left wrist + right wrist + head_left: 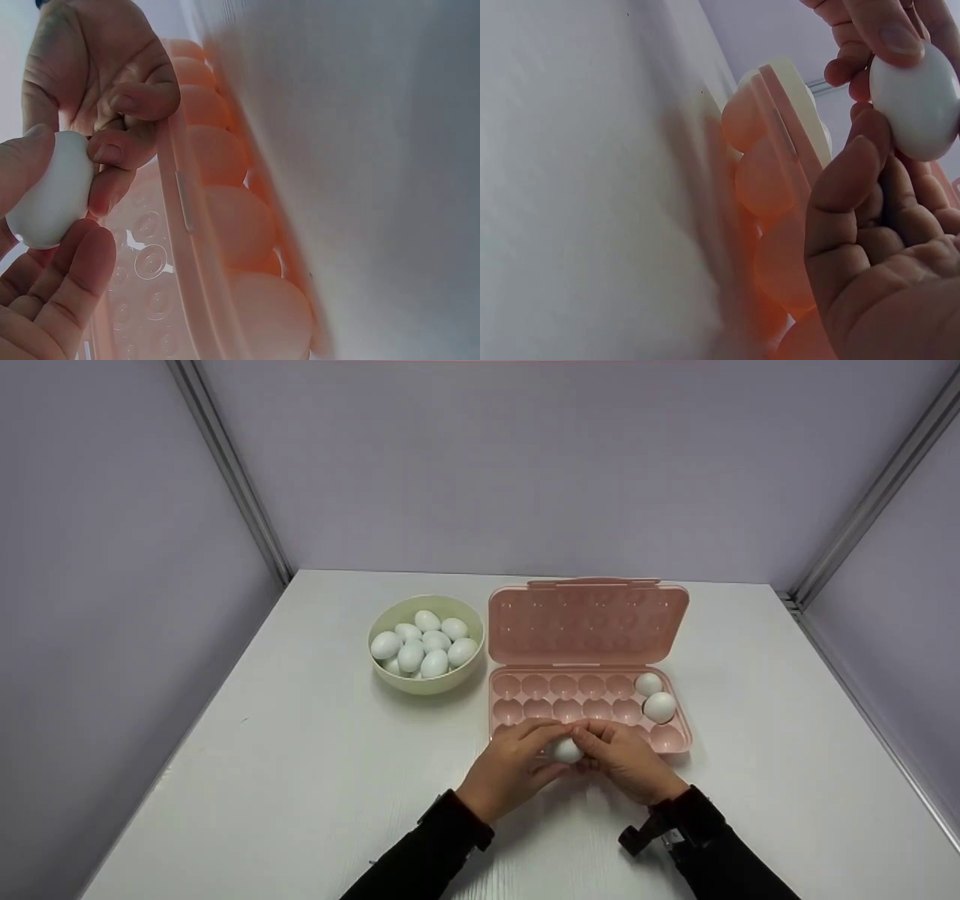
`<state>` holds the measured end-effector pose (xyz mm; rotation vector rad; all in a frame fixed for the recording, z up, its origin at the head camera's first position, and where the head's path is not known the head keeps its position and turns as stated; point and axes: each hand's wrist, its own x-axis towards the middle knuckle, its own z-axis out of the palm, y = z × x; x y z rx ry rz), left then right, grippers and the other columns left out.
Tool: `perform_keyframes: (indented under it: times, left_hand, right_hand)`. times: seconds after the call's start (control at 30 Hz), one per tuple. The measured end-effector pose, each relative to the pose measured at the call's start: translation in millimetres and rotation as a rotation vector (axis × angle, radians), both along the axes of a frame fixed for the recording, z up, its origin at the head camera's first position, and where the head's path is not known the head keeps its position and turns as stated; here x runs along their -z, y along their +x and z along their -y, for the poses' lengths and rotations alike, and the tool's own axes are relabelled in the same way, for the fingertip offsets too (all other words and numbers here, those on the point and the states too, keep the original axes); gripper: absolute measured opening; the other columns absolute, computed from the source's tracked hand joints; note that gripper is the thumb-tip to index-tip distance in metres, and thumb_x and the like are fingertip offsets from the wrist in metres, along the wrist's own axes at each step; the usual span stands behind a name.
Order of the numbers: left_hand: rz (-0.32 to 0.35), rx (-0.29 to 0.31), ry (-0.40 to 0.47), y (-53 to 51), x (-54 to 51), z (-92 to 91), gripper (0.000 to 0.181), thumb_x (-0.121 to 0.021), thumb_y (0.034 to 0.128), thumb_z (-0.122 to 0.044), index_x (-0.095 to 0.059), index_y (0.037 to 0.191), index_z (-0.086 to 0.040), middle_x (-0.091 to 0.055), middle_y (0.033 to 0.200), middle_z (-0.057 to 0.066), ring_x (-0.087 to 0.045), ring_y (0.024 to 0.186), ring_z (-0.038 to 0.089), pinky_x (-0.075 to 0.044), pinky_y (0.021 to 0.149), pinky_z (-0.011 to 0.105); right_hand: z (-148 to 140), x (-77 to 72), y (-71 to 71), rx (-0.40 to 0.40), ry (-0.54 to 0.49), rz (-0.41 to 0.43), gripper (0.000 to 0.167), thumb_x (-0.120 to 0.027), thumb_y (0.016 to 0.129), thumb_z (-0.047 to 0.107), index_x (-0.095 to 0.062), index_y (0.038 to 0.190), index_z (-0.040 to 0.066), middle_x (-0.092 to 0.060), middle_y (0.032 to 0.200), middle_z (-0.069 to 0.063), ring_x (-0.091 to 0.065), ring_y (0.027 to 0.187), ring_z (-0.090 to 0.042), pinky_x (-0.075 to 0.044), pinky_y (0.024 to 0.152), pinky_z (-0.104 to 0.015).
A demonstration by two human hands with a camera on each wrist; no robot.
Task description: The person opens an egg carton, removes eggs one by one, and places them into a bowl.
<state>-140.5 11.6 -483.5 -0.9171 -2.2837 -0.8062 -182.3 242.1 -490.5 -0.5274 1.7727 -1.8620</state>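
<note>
Above the near edge of the pink egg box (552,688), both hands meet around a white egg (567,750). The left hand (516,761) holds it between thumb and fingers, seen close up in the left wrist view, where the egg (56,191) lies tilted. From the other side, the right hand (630,757) has its thumb and fingertips at one end of the same egg; its other fingers are curled, as the right wrist view shows. Two white eggs (659,708) sit in the box's rightmost column, at the back and middle rows. Hands partly cover the front row.
A pale green bowl (420,687) heaped with several white eggs (435,642) stands left of the box. The box's lid (589,622) is raised at the back. Pale walls (525,472) enclose the white table (300,750) at the back and sides.
</note>
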Motion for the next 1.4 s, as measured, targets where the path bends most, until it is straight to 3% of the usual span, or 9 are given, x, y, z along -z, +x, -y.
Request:
perform_keyframes:
  times: [0.23, 0.43, 0.53, 0.67, 0.8, 1.03, 1.2, 1.4]
  left_hand:
    - [-0.012, 0.002, 0.029, -0.4, -0.4, 0.6, 0.048, -0.091, 0.0865, -0.022, -0.072, 0.13, -0.014, -0.075, 0.122, 0.001, -0.074, 0.112, 0.015, -0.061, 0.094, 0.028]
    - [-0.006, 0.045, 0.153, -6.2, -4.1, 8.1, 0.045, -0.091, 0.0855, -0.013, -0.07, 0.125, -0.007, -0.073, 0.123, 0.007, -0.074, 0.106, 0.017, -0.06, 0.086, 0.017]
    - [-0.019, 0.012, 0.211, -9.6, -6.6, 13.2, 0.046, -0.092, 0.0844, -0.012, -0.07, 0.124, -0.006, -0.073, 0.121, 0.008, -0.074, 0.098, 0.015, -0.062, 0.08, 0.019]
    - [-0.014, -0.042, 0.309, -15.7, -9.4, 22.1, 0.047, -0.092, 0.0833, -0.012, -0.071, 0.124, -0.005, -0.073, 0.118, 0.011, -0.074, 0.093, 0.016, -0.065, 0.076, 0.028]
    - [-0.006, -0.125, 0.398, -24.2, -12.6, 36.2, 0.048, -0.092, 0.0832, -0.012, -0.072, 0.125, -0.003, -0.074, 0.12, 0.012, -0.072, 0.089, 0.017, -0.064, 0.073, 0.031]
    - [0.005, -0.37, 0.539, -44.1, -12.8, 76.9, 0.046, -0.091, 0.0852, -0.013, -0.072, 0.125, 0.0, -0.075, 0.118, 0.014, -0.069, 0.085, 0.019, -0.063, 0.072, 0.036]
    - [0.084, -0.512, 0.638, -56.7, -7.6, 105.2, 0.046, -0.09, 0.0874, -0.015, -0.072, 0.128, -0.002, -0.074, 0.114, 0.014, -0.069, 0.084, 0.023, -0.06, 0.074, 0.036]
    - [0.215, -0.604, 0.659, -72.0, 1.6, 123.5, 0.046, -0.088, 0.09, -0.016, -0.071, 0.131, -0.003, -0.074, 0.117, 0.015, -0.072, 0.089, 0.025, -0.057, 0.077, 0.025]
  right_hand:
    - [0, -0.9, 0.4, 0.01, 0.008, 0.003, 0.027, -0.051, 0.114, 0.027, -0.072, 0.119, 0.011, -0.077, 0.11, 0.006, -0.071, 0.096, -0.006, -0.061, 0.086, -0.025]
    - [1, -1.4, -0.2, 0.038, 0.035, 0.004, 0.032, -0.05, 0.115, 0.031, -0.073, 0.124, 0.011, -0.077, 0.11, 0.007, -0.068, 0.098, -0.007, -0.057, 0.087, -0.024]
    - [0, -1.4, -0.5, 0.036, 0.054, -0.006, 0.036, -0.049, 0.115, 0.032, -0.073, 0.128, 0.009, -0.08, 0.113, 0.006, -0.071, 0.103, -0.008, -0.058, 0.09, -0.025]
    - [0, -1.3, -0.4, 0.045, 0.082, -0.007, 0.046, -0.05, 0.115, 0.034, -0.066, 0.136, -0.003, -0.082, 0.116, 0.002, -0.074, 0.108, -0.011, -0.06, 0.094, -0.028]
    - [1, -1.1, 0.0, 0.055, 0.103, 0.008, 0.055, -0.051, 0.114, 0.036, -0.058, 0.141, -0.011, -0.082, 0.115, 0.001, -0.074, 0.107, -0.014, -0.06, 0.094, -0.029]
    - [1, 0.8, 0.8, 0.055, 0.097, 0.033, 0.056, -0.054, 0.113, 0.036, -0.056, 0.142, -0.012, -0.081, 0.115, 0.002, -0.075, 0.108, -0.013, -0.059, 0.096, -0.028]
    - [1, 0.7, 1.0, 0.06, 0.073, 0.034, 0.055, -0.055, 0.112, 0.034, -0.056, 0.141, -0.013, -0.082, 0.113, 0.003, -0.074, 0.103, -0.01, -0.059, 0.093, -0.026]
    - [2, 1.1, 0.4, 0.057, 0.048, 0.033, 0.048, -0.056, 0.112, 0.03, -0.06, 0.138, -0.011, -0.082, 0.112, 0.003, -0.074, 0.101, -0.008, -0.059, 0.091, -0.025]
